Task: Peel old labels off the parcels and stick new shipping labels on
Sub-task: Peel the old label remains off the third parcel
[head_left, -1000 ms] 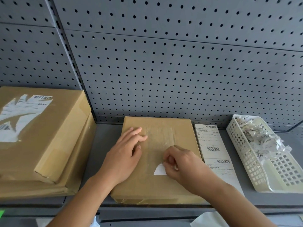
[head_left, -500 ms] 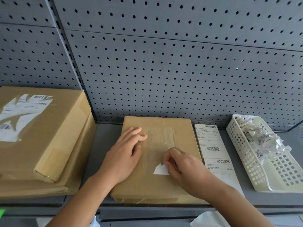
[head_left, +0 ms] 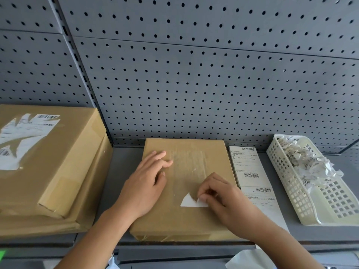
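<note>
Residue [head_left: 189, 164] from an old label leaves a glossy, streaky rectangle on top of the flat brown parcel [head_left: 213, 152], which lies on the grey shelf [head_left: 120, 171] with its far edge against the pegboard [head_left: 194, 84]. Near the parcel's front right part, one white triangular label remnant [head_left: 188, 202] clings to the cardboard. The right hand [head_left: 223, 199] rests on the parcel with its fingers curled, thumb and fingertips pinching the remnant's slightly lifted right edge. The left hand [head_left: 144, 188] lies flat on the parcel's left half, fingers straight and a little spread, pressing down on the cardboard beside the residue. Just right of the parcel, touching or nearly touching its side, lies a strip of new shipping labels [head_left: 250, 171] printed with barcodes. Further right of the parcel stands a white plastic basket [head_left: 291, 193] with crumpled label scraps [head_left: 307, 164] heaped in its far end. Left of the parcel, apart from it, sits a stack of larger cardboard boxes [head_left: 64, 162]; the top one bears a half-torn label [head_left: 21, 136] with ragged white patches and a barcode along its upper edge.
</note>
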The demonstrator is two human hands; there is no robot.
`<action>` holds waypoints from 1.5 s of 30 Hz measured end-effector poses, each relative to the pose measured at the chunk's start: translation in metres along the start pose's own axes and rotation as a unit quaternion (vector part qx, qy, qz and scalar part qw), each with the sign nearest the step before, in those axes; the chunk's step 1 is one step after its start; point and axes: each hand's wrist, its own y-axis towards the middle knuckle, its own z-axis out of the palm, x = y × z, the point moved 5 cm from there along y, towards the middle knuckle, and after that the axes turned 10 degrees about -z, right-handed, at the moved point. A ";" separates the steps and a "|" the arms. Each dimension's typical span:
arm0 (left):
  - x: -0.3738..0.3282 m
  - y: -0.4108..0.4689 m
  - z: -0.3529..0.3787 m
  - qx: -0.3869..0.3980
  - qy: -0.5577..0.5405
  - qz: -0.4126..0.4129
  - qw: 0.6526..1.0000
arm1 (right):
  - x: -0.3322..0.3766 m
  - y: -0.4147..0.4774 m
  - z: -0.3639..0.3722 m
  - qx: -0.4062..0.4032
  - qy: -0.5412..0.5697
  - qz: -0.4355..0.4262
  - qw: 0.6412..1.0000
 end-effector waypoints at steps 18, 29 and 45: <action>0.004 0.001 0.002 0.000 0.004 -0.001 1.000 | -0.008 -0.020 -0.059 -0.200 0.272 0.092 0.937; 0.005 0.002 0.002 -0.002 0.005 0.001 1.000 | -0.038 -0.058 -0.111 -0.300 0.100 0.158 0.935; 0.002 0.003 0.002 -0.007 0.005 0.015 1.000 | -0.100 -0.112 -0.223 -0.402 -0.320 0.241 0.823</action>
